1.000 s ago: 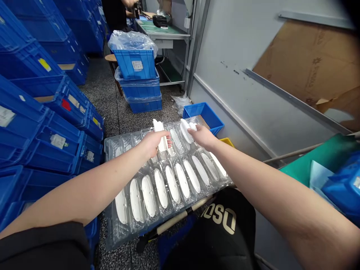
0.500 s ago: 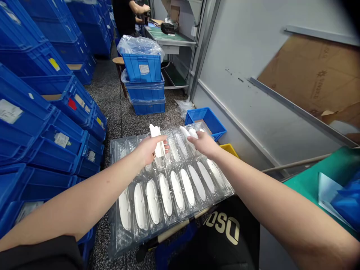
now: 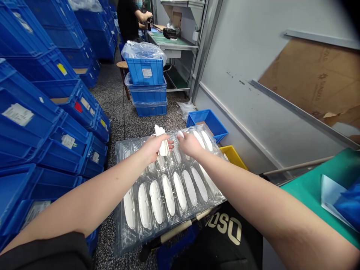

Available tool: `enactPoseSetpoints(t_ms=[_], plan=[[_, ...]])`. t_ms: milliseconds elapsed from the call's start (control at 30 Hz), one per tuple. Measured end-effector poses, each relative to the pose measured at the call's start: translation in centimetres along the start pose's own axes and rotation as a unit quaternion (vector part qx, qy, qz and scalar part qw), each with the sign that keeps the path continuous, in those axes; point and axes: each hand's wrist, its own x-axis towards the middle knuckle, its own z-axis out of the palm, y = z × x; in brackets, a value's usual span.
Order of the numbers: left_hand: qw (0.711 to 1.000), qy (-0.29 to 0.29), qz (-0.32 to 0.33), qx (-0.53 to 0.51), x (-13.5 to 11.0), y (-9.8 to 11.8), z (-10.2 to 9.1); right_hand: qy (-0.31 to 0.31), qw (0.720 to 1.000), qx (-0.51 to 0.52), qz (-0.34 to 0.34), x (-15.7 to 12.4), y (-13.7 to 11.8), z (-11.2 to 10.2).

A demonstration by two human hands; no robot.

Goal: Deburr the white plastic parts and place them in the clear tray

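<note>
My left hand is closed around a small stack of long white plastic pieces, held upright above the tray. Just right of it, my right hand pinches a white oval piece over the far row; most of that piece is hidden by the fingers. Below both hands lies a clear plastic blister tray with long slots. White oval pieces fill several slots of the near row, and two more lie at the far right.
Stacked blue crates line the left side. Ahead stand bagged blue crates and a person at a workbench. An open blue bin and a yellow bin sit right of the tray, near the wall. A green surface is at right.
My right hand has moved left along the far row, closer to my left hand, uncovering white pieces at the far right. The left hand keeps its stack. The view has shifted slightly.
</note>
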Motion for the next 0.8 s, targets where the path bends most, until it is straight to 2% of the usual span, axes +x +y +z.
enactPoseSetpoints(t_ms=[100, 267, 467, 600, 800], plan=[[1.000, 0.013, 0.006, 0.025, 0.2, -0.1, -0.8, -0.015, 1.000, -0.004, -0.015, 0.5, -0.6, 0.9], [0.995, 0.038, 0.051, 0.076, 0.5, -0.5, -2.4, -0.017, 0.999, -0.012, -0.030, 0.0, 0.1, 1.3], [0.980, 0.068, 0.112, 0.147, 0.2, -0.8, -2.7, -0.030, 0.998, -0.030, -0.051, -1.2, -0.2, 1.7], [0.955, 0.092, 0.142, 0.245, 0.0, -0.4, -3.4, -0.018, 0.998, -0.044, -0.030, -1.8, -1.0, 1.7], [0.898, 0.116, 0.166, 0.391, 0.1, 0.4, -4.0, -0.018, 0.997, -0.068, -0.007, -1.5, -0.8, 1.8]])
